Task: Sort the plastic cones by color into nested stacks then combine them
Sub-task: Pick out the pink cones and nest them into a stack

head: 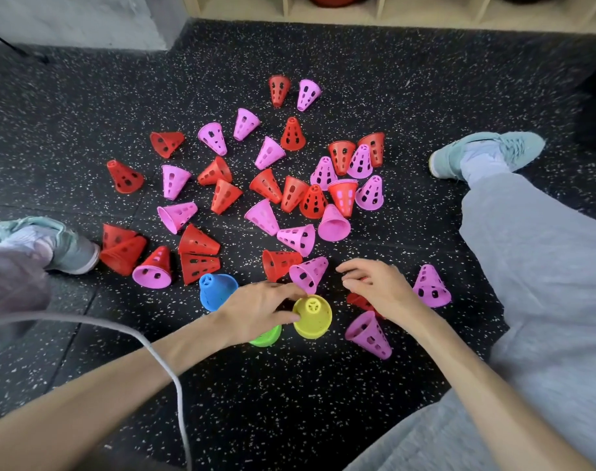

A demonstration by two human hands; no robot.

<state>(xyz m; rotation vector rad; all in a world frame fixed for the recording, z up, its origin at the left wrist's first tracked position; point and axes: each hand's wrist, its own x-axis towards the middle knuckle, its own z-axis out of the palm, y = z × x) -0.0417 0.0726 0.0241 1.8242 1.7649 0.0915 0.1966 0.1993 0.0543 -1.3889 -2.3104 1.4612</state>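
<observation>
head | left hand [255,305] spread loose, fingertips touching upright yellow stack [312,316], holding nothing | right hand [378,287] relaxed, empty, hovering over a red cone [359,300] | nearest loose pink cone [308,274] lies between hands, tip pointing toward them, left hand nearer | upright stacks: blue [217,291], green [266,336], yellow, one each; roughly twenty red and twenty pink unsorted on floor [289,402]

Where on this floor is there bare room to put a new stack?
Bare floor lies between the forearms, below the yellow cone, and at far left beyond the red cone. The middle, among red and pink cones, is crowded.
</observation>
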